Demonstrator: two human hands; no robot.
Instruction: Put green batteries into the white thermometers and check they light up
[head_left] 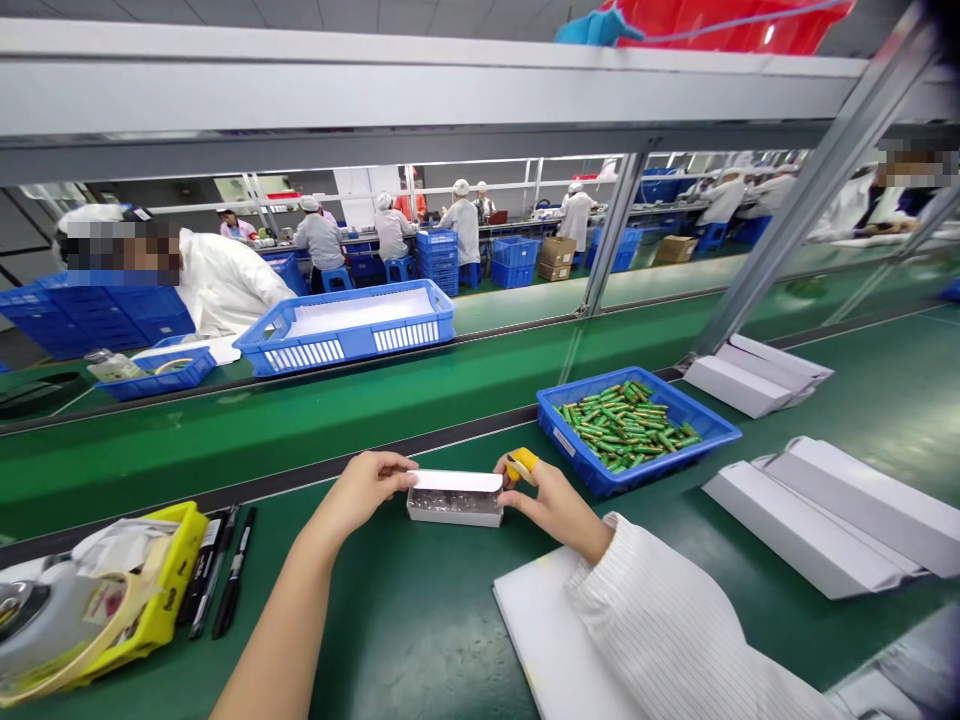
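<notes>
A small white cardboard box (454,516) lies on the green table in front of me, its lid flap raised at the far side. Inside shows something dark and shiny, like clear plastic wrap, too small to name. My left hand (369,488) grips the box's left end, thumb near the flap. At the right end my right hand (541,492) holds the box between thumb and fingers, with a yellow cover on one finger. Just beyond that hand sits a blue tray (574,462) of many small green cylinders with copper-coloured ends (630,425).
Folded white cartons (817,520) lie at the right. A white board (540,640) rests under my right sleeve. To the left stand a yellow basket (176,570) and marker pens (235,575). Beyond the green belt (300,425) are a blue crate (352,345) and several people.
</notes>
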